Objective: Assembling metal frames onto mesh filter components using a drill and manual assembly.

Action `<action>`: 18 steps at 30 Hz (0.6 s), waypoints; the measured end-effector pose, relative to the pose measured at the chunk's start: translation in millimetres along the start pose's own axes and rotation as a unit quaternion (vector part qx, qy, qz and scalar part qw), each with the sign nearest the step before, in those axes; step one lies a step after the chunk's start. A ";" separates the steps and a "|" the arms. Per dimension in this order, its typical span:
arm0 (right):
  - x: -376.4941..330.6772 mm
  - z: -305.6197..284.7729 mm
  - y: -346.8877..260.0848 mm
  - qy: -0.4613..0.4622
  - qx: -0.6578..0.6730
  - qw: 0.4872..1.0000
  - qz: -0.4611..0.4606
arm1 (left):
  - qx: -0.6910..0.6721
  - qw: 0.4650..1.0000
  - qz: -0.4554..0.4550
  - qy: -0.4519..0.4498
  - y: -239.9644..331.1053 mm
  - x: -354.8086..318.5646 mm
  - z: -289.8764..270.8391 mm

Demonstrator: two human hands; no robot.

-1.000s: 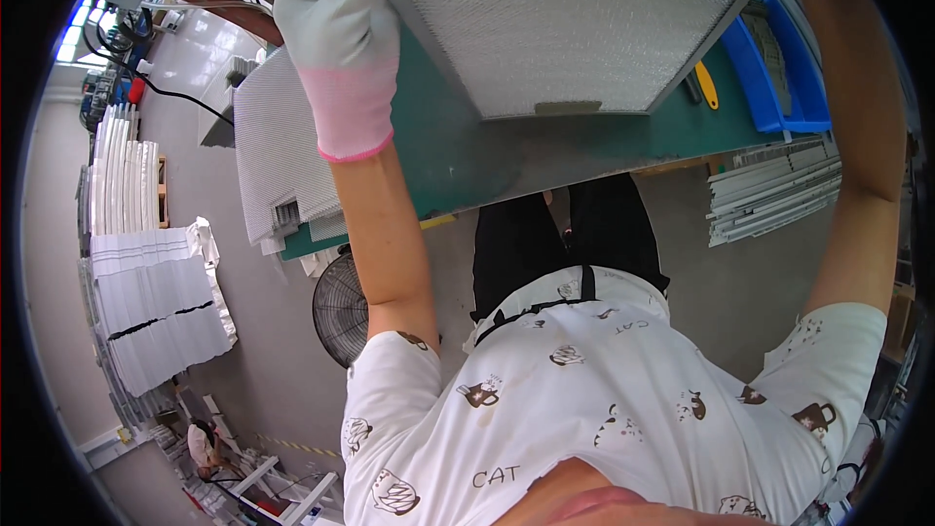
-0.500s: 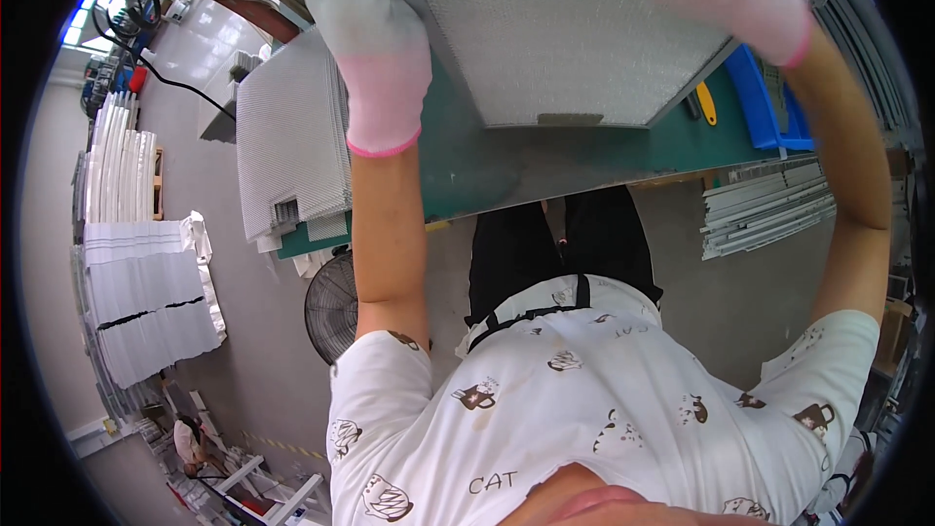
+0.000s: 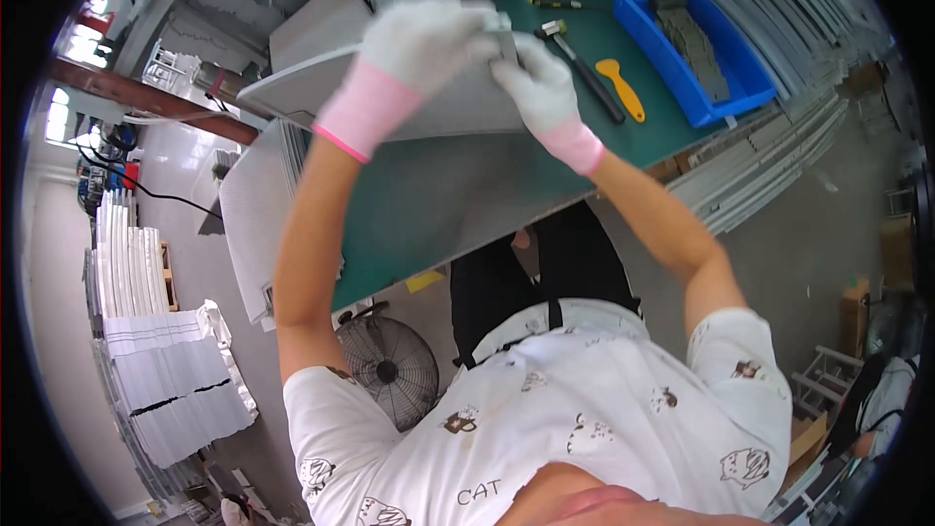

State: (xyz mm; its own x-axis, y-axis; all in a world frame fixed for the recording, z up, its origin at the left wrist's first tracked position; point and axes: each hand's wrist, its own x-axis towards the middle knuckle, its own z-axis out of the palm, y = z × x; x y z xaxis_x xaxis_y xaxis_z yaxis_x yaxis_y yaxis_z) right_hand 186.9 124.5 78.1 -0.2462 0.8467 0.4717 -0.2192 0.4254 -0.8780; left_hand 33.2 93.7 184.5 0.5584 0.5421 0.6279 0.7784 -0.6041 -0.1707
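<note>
My left hand (image 3: 419,39), in a white glove with a pink cuff, is blurred and curls over the edge of a framed grey mesh panel (image 3: 453,107). My right hand (image 3: 541,93), gloved alike, pinches the panel's narrow frame near a corner, close to my left fingertips. The panel is tilted, resting on or just above the green tabletop (image 3: 429,205); which of the two I cannot tell. Right of my right hand lie a black-handled hammer (image 3: 589,78) and a yellow scraper (image 3: 621,88).
A blue bin (image 3: 638,49) with dark flat pieces (image 3: 690,44) sits at the table's right. Stacked mesh sheets (image 3: 258,224) lie at the left. Long metal strips (image 3: 769,19) line the far right. A floor fan (image 3: 388,370) stands below the table's near edge.
The panel has turned from facing me broadly to a slanted, more edge-on position. My right hand has come down and leftward, close to my left, and the view has shifted.
</note>
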 end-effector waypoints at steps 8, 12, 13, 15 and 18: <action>-8.9 -113.3 89.0 -0.133 -0.788 0.600 -0.041 | 0.215 0.963 -0.154 0.041 42.8 -1.7 18.2; 32.3 -123.9 82.9 -0.146 -0.653 0.743 0.021 | 0.233 0.941 -0.222 0.105 37.6 -4.6 40.5; 39.9 -135.3 82.3 -0.128 -0.595 0.793 0.004 | 0.234 0.941 -0.226 0.093 30.4 -5.7 40.0; 56.5 -141.0 32.0 -0.157 -0.433 0.883 0.091 | 0.229 0.943 -0.214 0.108 13.1 -14.4 28.2; 41.1 -119.3 -72.9 -0.140 -0.232 0.951 0.150 | 0.230 0.944 -0.212 0.108 6.2 -25.6 28.7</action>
State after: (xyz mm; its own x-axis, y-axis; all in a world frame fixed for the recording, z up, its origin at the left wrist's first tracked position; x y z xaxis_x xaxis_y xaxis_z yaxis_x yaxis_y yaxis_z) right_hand 305.4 166.5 151.9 -0.4883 0.8615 0.1393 0.3259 0.3281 -0.8866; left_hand 31.9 92.8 145.6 0.1354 0.5167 0.8454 0.9887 -0.0152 -0.1491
